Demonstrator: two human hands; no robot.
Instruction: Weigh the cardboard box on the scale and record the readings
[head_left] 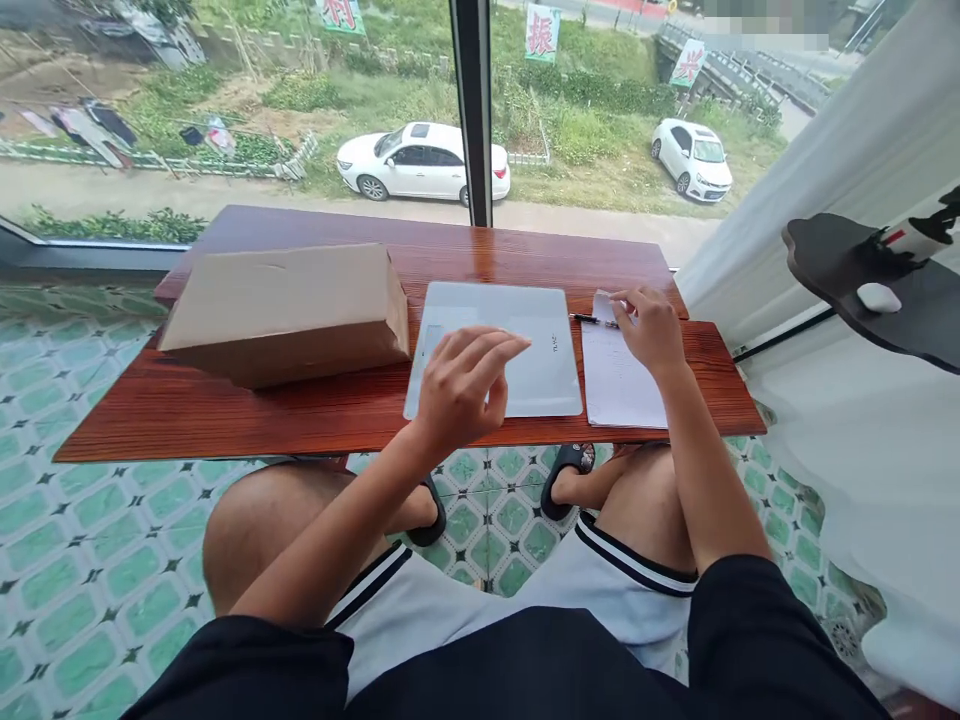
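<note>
My left hand (469, 385) hovers over a pale flat panel with rounded corners (529, 385) and small dark lettering, which lies on the wooden table. Its fingers are stretched out with the thumb apart, and it holds nothing. At the right, my right hand (651, 328) is above the upper part of a white sheet of paper (619, 385) with faint writing. Its fingers are bent and partly spread, with nothing visible in them; whether the fingertips touch the paper is hard to see. A dark pen (585, 318) lies across the top of the sheet, beside these fingertips.
A brown cardboard box (292, 300) stands on the left of the reddish wooden table (337, 410). A dark wavy-edged shelf (832, 255) with a white rounded object (878, 298) juts in from the right, near a white curtain (817, 450). Windows lie beyond the table.
</note>
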